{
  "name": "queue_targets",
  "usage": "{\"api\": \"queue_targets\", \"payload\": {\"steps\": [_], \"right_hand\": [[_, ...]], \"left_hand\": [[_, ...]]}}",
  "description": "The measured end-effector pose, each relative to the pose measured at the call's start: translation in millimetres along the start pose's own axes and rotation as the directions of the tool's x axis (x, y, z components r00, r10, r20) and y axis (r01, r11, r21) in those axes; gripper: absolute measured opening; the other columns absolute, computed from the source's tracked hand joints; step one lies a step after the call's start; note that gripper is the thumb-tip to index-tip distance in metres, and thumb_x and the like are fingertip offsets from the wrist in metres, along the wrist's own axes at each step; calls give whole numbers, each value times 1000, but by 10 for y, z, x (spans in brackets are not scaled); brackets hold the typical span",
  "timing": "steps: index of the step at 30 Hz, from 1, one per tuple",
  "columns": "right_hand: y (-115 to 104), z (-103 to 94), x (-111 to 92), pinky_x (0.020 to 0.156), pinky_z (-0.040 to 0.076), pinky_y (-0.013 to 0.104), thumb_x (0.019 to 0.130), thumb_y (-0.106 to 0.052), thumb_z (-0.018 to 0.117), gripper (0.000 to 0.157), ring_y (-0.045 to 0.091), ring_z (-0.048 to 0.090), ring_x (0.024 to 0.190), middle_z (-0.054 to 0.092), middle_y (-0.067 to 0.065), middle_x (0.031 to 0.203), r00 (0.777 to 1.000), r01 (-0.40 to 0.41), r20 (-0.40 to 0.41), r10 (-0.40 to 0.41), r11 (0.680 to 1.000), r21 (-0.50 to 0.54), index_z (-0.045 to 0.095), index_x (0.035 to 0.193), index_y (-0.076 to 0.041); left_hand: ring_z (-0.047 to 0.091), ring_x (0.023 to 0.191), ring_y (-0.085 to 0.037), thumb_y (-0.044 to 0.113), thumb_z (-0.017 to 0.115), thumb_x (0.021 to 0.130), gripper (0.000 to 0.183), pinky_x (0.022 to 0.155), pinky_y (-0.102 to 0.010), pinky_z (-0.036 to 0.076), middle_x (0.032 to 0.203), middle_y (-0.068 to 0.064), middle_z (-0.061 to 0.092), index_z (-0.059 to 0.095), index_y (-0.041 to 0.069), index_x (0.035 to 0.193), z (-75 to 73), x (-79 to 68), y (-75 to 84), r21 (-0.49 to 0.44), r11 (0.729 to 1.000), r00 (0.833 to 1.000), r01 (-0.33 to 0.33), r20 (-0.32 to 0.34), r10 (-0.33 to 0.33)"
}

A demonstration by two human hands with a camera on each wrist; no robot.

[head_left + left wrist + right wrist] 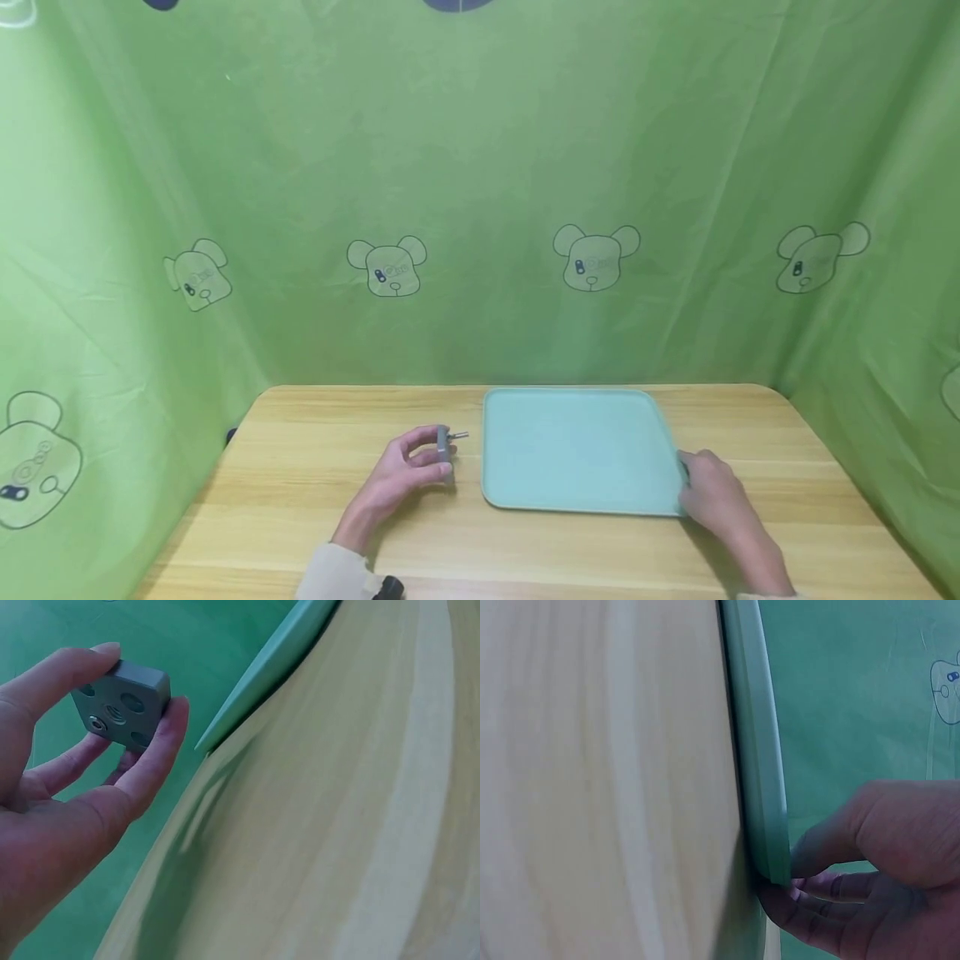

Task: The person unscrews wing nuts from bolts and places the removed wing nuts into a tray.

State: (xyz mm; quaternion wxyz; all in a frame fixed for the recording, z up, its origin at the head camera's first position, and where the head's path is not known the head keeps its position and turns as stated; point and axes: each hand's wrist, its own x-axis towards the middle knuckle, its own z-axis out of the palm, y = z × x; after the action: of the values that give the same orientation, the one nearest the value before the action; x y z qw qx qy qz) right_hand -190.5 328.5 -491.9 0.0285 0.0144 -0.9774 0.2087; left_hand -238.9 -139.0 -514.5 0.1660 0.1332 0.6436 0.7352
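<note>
My left hand [393, 477] holds a small grey square block [124, 705] above the table, pinched at its edges between thumb and fingers. In the left wrist view the block's face shows several round holes, one of them threaded in the middle. A thin metal pin or screw [459, 435] sticks out from the block's right side in the head view. To the right of it lies a flat mint-green tray [570, 450] with a raised rim. My right hand [718, 493] grips the tray's right edge, its thumb above and fingers curled beneath in the right wrist view.
The wooden table [300, 467] has rounded far corners. Behind it and on both sides hangs a green curtain [487, 325] with bear-head prints. A black object [390, 588] shows at my left sleeve [337, 573].
</note>
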Motion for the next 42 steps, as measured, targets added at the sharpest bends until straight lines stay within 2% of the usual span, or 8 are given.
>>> {"api": "queue_targets", "payload": {"steps": [6, 14, 20, 27, 31, 34, 38, 42], "right_hand": [[-98, 32, 6, 88, 55, 67, 76, 14, 57, 56, 57, 58, 102, 58, 37, 106, 1000, 18, -14, -18, 1000, 11, 48, 130, 27], [-246, 99, 68, 90, 56, 66, 79, 15, 56, 54, 52, 59, 104, 58, 38, 111, 1000, 10, 16, -11, 998, 59, 47, 131, 27], [-354, 160, 128, 95, 53, 68, 79, 13, 54, 52, 54, 57, 108, 58, 39, 114, 999, 13, 38, -16, 997, 83, 50, 128, 27], [-484, 188, 176, 98, 52, 68, 76, 14, 57, 51, 56, 57, 112, 60, 40, 118, 999, 28, 36, -31, 995, 95, 55, 127, 23], [-556, 202, 183, 86, 60, 57, 74, 14, 59, 47, 39, 63, 94, 66, 33, 112, 999, 18, 48, -24, 992, 123, 61, 121, 20], [-625, 218, 190, 67, 59, 42, 75, 14, 59, 35, 27, 57, 80, 67, 19, 93, 998, -2, 64, -7, 990, 144, 67, 109, 15], [-714, 247, 209, 60, 53, 34, 76, 13, 59, 25, 24, 53, 74, 60, 10, 82, 998, -14, 68, 3, 987, 158, 68, 99, 9], [-767, 273, 221, 63, 55, 35, 78, 13, 60, 27, 24, 55, 76, 62, 10, 85, 998, -15, 68, 4, 987, 159, 68, 104, 11]], "left_hand": [[49, 137, -38, 6, 84, 81, 78, 113, -43, 48, 148, -21, 49, 47, 4, 149, -22, -22, 54, 72, 997, 999, -35, -25, 37], [46, 140, -36, -1, 85, 77, 75, 122, -59, 32, 153, -25, 42, 50, 2, 144, -61, -42, 108, 102, 991, 995, -89, -42, 93], [47, 138, -37, -6, 84, 76, 73, 118, -56, 41, 151, -28, 42, 52, 0, 141, -76, -57, 158, 117, 987, 993, -106, -41, 111], [47, 137, -38, -8, 84, 74, 74, 108, -43, 53, 149, -30, 44, 52, -2, 141, -72, -80, 219, 116, 985, 991, -124, -37, 129], [45, 139, -38, -7, 84, 74, 75, 107, -42, 55, 148, -28, 46, 51, -1, 141, -55, -92, 233, 123, 983, 990, -134, -34, 140], [45, 139, -38, -7, 84, 75, 74, 108, -44, 54, 147, -27, 48, 51, -1, 142, -44, -92, 230, 135, 980, 988, -147, -29, 152], [45, 139, -37, -6, 83, 76, 73, 109, -45, 52, 148, -30, 46, 50, -1, 142, -43, -82, 228, 136, 979, 987, -155, -22, 160], [45, 139, -36, -6, 82, 77, 73, 114, -50, 47, 148, -30, 45, 50, -2, 142, -41, -73, 225, 129, 979, 987, -156, -18, 160]]}}
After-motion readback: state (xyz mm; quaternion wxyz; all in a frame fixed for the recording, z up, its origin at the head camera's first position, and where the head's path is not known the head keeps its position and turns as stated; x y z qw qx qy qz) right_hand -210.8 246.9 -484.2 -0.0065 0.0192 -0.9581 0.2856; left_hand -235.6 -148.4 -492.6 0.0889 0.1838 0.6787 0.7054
